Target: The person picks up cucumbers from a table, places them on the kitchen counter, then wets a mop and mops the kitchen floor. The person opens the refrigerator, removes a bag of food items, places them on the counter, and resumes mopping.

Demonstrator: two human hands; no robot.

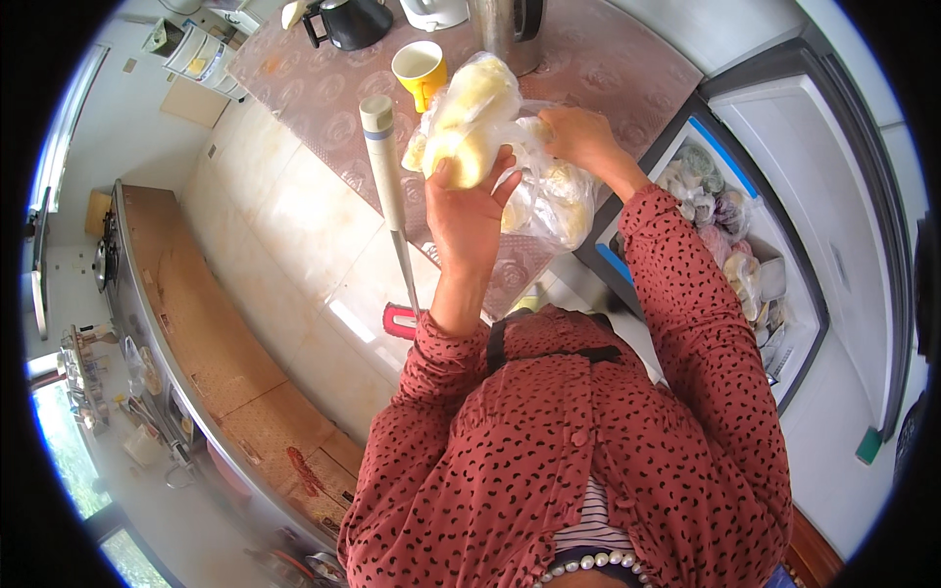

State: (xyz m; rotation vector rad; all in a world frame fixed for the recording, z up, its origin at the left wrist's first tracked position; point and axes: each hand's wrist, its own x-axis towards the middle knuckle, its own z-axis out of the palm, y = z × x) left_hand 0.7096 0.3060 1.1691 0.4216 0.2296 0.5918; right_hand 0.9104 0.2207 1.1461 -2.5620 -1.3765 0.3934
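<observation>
In my left hand (470, 213) I hold a clear plastic bag of pale yellow buns (474, 110), tilted up above the table. The thumb presses against the lowest bun. My right hand (581, 140) grips the gathered film of another clear plastic bag (562, 198), which also has yellowish pieces inside and hangs at the table's edge. The two bags overlap, and I cannot tell whether they are joined. Beyond them a yellow cup (420, 70) stands on the patterned tablecloth (331, 95).
To the right a chest freezer (794, 353) stands with its lid (816, 184) raised and bagged food inside. A mop handle (382, 162) rises left of my arm. A black pot (349, 26) and a metal jug (507, 33) stand at the table's far end. Along the left runs a counter (147, 294).
</observation>
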